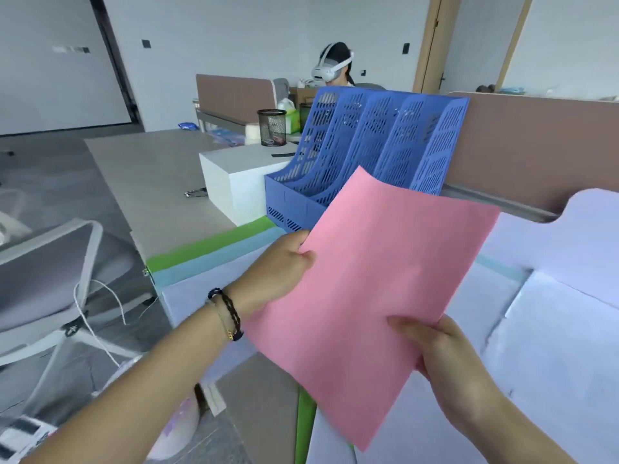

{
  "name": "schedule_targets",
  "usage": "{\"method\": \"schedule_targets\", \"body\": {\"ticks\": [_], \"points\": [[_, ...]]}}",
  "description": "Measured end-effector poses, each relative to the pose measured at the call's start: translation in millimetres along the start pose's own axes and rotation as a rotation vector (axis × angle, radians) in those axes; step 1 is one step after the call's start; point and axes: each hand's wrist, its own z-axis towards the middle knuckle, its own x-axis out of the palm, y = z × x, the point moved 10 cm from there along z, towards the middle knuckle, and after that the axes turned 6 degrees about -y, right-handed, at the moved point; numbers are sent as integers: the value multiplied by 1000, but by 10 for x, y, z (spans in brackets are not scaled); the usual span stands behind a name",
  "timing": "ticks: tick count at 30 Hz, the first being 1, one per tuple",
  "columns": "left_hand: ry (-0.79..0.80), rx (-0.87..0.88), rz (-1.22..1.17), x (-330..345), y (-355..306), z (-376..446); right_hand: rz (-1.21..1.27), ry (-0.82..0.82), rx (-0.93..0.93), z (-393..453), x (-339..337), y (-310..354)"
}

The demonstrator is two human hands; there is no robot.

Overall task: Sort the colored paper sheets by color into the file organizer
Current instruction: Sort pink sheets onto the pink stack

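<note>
I hold a pink paper sheet (371, 296) up in front of me, tilted, above the desk. My left hand (278, 266) pinches its left edge, thumb on top. My right hand (445, 353) grips its lower right edge, thumb lying on the pink face. Behind the sheet stands a blue perforated file organizer (368, 152) with several upright slots, its lower front partly hidden by the paper. Spread on the desk under the sheet lie pale lilac sheets (552, 329), a light blue sheet (214, 259) and a green sheet (204, 246).
A white box (234, 185) sits left of the organizer, with a black mesh pen cup (272, 127) behind it. A brown partition (536, 145) runs along the desk's far side. An office chair (50, 272) stands at the left. Another person wearing a headset sits beyond the partition.
</note>
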Motion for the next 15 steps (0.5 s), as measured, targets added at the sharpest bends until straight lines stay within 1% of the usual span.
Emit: {"method": "schedule_targets", "body": {"ticks": [5, 8, 10, 12, 15], "points": [[-6, -167, 281, -635, 753, 154, 95, 209, 168, 121, 920, -302], [-10, -251, 412, -841, 1140, 232, 173, 310, 281, 105, 1319, -462], [13, -273, 509, -872, 1282, 266, 213, 354, 338, 78, 1473, -531], [18, -269, 540, -868, 1339, 314, 244, 370, 383, 61, 1527, -595], [-63, -241, 519, -905, 1359, 405, 280, 374, 427, 53, 1493, -642]]}}
